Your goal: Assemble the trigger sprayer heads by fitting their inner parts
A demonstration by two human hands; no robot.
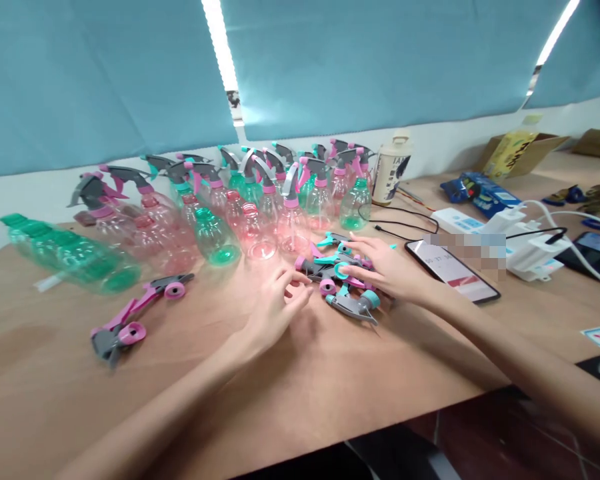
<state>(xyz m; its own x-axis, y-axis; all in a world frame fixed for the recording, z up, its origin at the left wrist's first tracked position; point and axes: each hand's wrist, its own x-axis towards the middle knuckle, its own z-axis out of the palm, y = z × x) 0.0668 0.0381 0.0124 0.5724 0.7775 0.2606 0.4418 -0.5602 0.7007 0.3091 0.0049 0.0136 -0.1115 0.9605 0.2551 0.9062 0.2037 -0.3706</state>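
On the brown wooden table [290,400], seen from the head camera, both bare hands were down at a heap of loose grey spray trigger heads with teal and pink collars [341,283], lying at mid-table just in front of the bottles. The right hand [387,272] lay spread across the heap, fingers stretched out flat and touching the top pieces, clamped on nothing. The left hand [279,305] sat just beside the heap's left edge with its fingers curled under, and motion blur hid whether they pinched a piece. Behind the heap stood a crowd of clear pink and green plastic spray bottles with triggers fitted [280,193]. Off to the left, uncapped green plastic bottles [75,260] lay on their sides, and two pink-and-grey trigger heads [130,320] lay apart from the heap. Right of the hands lay a black smartphone with its screen lit [453,270], and beyond it a white power strip with plugs and cables [527,250].
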